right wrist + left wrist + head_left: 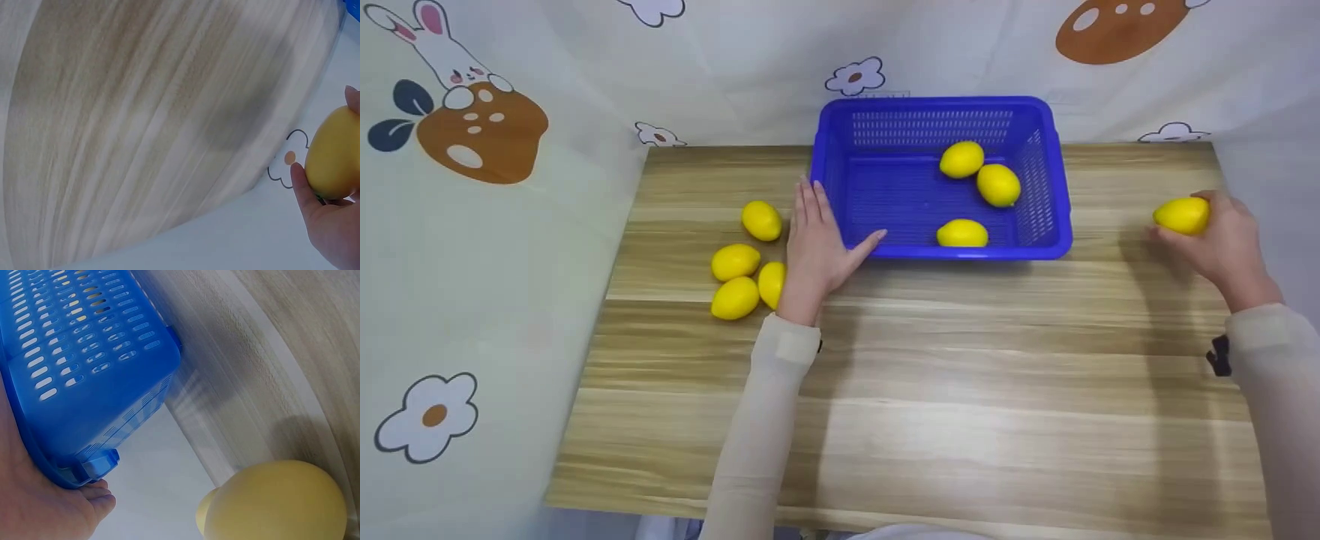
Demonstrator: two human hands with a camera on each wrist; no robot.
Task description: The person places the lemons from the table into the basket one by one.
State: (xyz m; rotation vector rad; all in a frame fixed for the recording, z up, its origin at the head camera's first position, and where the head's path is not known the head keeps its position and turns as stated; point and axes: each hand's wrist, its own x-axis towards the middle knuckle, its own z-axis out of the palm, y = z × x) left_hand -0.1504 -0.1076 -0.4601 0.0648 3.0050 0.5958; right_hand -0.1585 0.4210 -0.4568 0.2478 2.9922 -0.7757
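My right hand [1222,236] grips a yellow lemon [1182,216] over the right side of the table; the right wrist view shows the lemon [334,154] between thumb and fingers. At the near left corner of a blue plastic basket [945,253], my left hand [819,247] rests with straight fingers along the left rim and the thumb over the near rim. Inside the basket lie three lemons, two touching at the right back [961,160] and one by the near wall [962,233]. In the left wrist view, the left hand [45,500] touches the basket's rim.
Several lemons [736,262] lie on the wooden table [960,390] left of the basket, one partly hidden behind the left wrist. A patterned curtain [750,75] hangs behind the table and down its left side.
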